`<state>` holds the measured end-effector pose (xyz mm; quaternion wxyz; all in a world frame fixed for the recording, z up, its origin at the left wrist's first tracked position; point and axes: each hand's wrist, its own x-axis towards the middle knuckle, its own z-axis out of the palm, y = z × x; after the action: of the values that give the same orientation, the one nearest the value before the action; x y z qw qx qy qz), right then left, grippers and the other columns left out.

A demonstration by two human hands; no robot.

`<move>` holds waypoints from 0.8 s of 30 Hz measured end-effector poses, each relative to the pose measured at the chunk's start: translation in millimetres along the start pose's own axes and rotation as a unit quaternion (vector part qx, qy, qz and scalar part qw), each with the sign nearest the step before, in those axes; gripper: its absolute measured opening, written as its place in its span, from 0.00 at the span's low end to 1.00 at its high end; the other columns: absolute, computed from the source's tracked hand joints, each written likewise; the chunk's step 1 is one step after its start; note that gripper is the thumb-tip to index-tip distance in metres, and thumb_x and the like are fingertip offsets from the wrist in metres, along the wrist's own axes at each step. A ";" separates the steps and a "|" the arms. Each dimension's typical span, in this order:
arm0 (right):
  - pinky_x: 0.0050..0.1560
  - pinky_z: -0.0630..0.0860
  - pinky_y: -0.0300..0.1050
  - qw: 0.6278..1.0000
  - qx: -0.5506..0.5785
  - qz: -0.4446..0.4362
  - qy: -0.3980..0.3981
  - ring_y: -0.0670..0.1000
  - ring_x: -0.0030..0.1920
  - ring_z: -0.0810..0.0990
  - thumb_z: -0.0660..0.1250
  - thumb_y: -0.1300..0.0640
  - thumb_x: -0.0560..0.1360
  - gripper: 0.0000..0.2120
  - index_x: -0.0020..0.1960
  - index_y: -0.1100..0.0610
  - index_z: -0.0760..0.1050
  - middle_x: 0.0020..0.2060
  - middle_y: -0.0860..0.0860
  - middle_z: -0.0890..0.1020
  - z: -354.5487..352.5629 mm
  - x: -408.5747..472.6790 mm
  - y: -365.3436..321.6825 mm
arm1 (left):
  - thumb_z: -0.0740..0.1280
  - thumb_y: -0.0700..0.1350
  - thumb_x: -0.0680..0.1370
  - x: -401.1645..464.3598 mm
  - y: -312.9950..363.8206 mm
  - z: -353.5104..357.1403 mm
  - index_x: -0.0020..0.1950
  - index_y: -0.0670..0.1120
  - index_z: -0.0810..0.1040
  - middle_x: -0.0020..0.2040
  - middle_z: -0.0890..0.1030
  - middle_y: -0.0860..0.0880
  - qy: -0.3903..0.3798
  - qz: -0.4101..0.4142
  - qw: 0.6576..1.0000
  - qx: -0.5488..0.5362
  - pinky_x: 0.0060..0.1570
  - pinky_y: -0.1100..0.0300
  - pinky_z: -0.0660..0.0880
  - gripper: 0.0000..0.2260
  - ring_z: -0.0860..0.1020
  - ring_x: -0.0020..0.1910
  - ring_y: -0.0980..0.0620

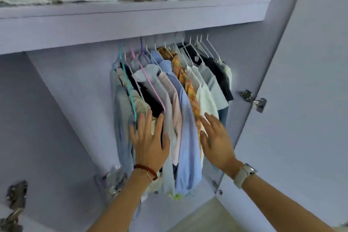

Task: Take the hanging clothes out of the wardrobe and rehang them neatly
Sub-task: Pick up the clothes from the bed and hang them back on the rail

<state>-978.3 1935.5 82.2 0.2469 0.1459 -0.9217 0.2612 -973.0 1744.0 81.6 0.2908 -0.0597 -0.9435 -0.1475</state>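
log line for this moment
stage: reaching in | left hand: open, on hanging clothes | right hand: open, at white shirt | removed: none

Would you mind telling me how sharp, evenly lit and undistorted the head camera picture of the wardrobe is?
Head view: soft, even light with no glare; the wide-angle lens splays the shelf and the door; the hanging clothes are fairly sharp in the centre, the left hand and right hand slightly motion-blurred, and the hinges at lower left smeared.

Soft even daylight; edges warped, blurred
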 end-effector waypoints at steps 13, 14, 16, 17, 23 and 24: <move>0.59 0.70 0.55 0.926 -0.113 0.359 0.009 0.61 0.60 0.74 0.58 0.58 0.75 0.17 0.61 0.62 0.74 0.59 0.59 0.77 -185.1 -282.0 202.2 | 0.67 0.40 0.74 -114.3 313.4 112.4 0.66 0.39 0.72 0.68 0.68 0.38 -0.296 0.267 0.895 -0.200 0.61 0.44 0.70 0.20 0.69 0.67 0.40; 0.59 0.70 0.54 0.914 -0.131 0.384 0.017 0.61 0.60 0.74 0.58 0.58 0.76 0.16 0.61 0.62 0.74 0.60 0.58 0.76 -202.9 -306.6 218.1 | 0.68 0.39 0.73 -125.3 343.7 120.0 0.64 0.39 0.73 0.67 0.70 0.37 -0.303 0.296 0.882 -0.208 0.59 0.45 0.72 0.20 0.70 0.65 0.39; 0.62 0.66 0.51 0.885 -0.158 0.437 0.031 0.58 0.64 0.70 0.58 0.58 0.77 0.16 0.64 0.60 0.71 0.63 0.56 0.74 -235.9 -352.3 247.0 | 0.71 0.38 0.70 -146.7 401.7 132.5 0.60 0.38 0.76 0.62 0.74 0.37 -0.319 0.348 0.854 -0.220 0.54 0.44 0.74 0.19 0.75 0.60 0.38; 0.63 0.65 0.50 0.868 -0.166 0.467 0.044 0.56 0.66 0.68 0.58 0.58 0.78 0.16 0.65 0.59 0.70 0.64 0.55 0.72 -251.5 -373.4 258.9 | 0.71 0.37 0.69 -157.6 429.1 137.9 0.59 0.38 0.77 0.61 0.75 0.37 -0.327 0.369 0.840 -0.227 0.53 0.44 0.75 0.18 0.77 0.58 0.38; 0.65 0.63 0.47 0.757 -0.175 0.620 0.107 0.54 0.67 0.65 0.56 0.58 0.78 0.17 0.66 0.58 0.68 0.66 0.54 0.70 -332.0 -482.7 291.6 | 0.66 0.40 0.74 -220.5 572.9 169.9 0.62 0.41 0.75 0.66 0.71 0.39 -0.370 0.469 0.758 -0.263 0.62 0.47 0.67 0.16 0.71 0.63 0.39; 0.65 0.63 0.47 0.739 -0.176 0.639 0.118 0.54 0.67 0.66 0.56 0.58 0.78 0.17 0.66 0.59 0.68 0.66 0.54 0.70 -343.2 -497.3 294.0 | 0.65 0.41 0.74 -229.3 594.9 175.4 0.63 0.41 0.74 0.67 0.70 0.40 -0.372 0.489 0.745 -0.259 0.63 0.47 0.66 0.17 0.69 0.65 0.40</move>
<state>-549.7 2436.4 -47.9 0.1504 -0.5554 -0.7914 0.2064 -759.2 2357.5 -41.4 -0.0779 -0.6361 -0.7438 -0.1900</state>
